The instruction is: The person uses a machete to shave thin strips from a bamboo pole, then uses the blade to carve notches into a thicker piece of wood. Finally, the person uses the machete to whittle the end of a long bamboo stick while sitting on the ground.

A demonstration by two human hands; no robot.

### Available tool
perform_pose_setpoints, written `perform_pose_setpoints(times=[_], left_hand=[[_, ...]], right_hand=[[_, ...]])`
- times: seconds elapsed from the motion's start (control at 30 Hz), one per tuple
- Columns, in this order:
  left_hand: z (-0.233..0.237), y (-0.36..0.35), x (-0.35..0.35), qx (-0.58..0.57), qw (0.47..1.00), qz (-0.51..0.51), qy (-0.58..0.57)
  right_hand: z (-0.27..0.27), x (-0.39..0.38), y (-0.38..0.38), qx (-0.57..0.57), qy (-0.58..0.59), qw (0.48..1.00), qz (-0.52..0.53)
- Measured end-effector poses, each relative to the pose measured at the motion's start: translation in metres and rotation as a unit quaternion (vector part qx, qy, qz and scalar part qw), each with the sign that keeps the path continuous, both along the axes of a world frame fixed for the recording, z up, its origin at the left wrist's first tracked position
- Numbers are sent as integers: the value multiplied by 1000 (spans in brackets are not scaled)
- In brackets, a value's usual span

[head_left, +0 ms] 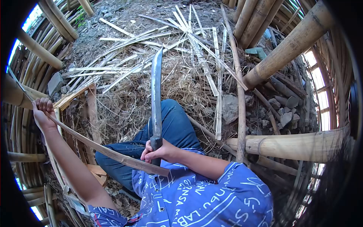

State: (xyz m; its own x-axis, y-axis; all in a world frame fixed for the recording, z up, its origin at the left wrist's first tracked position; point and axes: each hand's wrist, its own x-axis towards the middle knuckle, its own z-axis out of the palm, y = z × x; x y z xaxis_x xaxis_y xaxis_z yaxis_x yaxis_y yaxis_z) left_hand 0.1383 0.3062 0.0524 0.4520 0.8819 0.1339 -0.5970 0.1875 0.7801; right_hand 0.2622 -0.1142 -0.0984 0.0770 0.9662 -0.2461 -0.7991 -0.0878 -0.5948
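Note:
My left hand [44,114] is raised at the far left, its fingers closed around a long bamboo strip [101,148]. The strip slopes down across my lap, and its near end rests against or just over my blue printed shirt [196,193]. In front of my body, my right hand [160,150] grips the dark handle of a machete [156,94]. Its blade points up and away from me, standing over my bent knee in blue jeans [177,119]. Blade and strip look apart, though the strip passes close to the handle.
Split bamboo strips [204,64] lie crossed on the ground over a heap of curly shavings [174,81]. Thick bamboo poles [291,43] slant in from the right, with another pole [287,146] lower down. Stones [231,108] and a thin stick [238,75] lie to the right.

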Motion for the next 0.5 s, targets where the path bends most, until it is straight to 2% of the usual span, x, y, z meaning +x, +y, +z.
perform_pose_setpoints(times=[0.03, 0.1, 0.17, 0.23, 0.3, 0.37, 0.4, 0.43, 0.47, 0.5], left_hand=[[-3, -2, 3, 0, 1000, -3, 0], [-9, -7, 7, -22, 998, 56, 15], [-20, -3, 10, -13, 998, 54, 18], [-27, -5, 19, -33, 993, 103, 46], [-39, 1, 25, -29, 995, 79, 46], [-50, 5, 34, -53, 993, 92, 53], [-56, 7, 36, -23, 993, 70, 96], [-49, -17, 51, -18, 982, 105, 157], [-45, -31, 52, 9, 980, 38, 193], [-44, -45, 56, 50, 971, -10, 232]], right_hand=[[-1, 3, -3, -9, 35, 999, 2], [-7, 6, -11, -17, 31, 999, -4], [-18, 7, -19, -22, -17, 1000, 10], [-21, 4, -26, -22, -59, 998, -5], [-15, 5, -33, -16, -75, 996, 37], [-5, 6, -36, -23, -43, 998, 42], [-5, 7, -36, -24, -37, 999, 29], [-4, 9, -37, -24, -31, 999, 16], [-4, 16, -38, -33, -88, 996, 5], [-4, 24, -40, -31, -90, 995, 11]])
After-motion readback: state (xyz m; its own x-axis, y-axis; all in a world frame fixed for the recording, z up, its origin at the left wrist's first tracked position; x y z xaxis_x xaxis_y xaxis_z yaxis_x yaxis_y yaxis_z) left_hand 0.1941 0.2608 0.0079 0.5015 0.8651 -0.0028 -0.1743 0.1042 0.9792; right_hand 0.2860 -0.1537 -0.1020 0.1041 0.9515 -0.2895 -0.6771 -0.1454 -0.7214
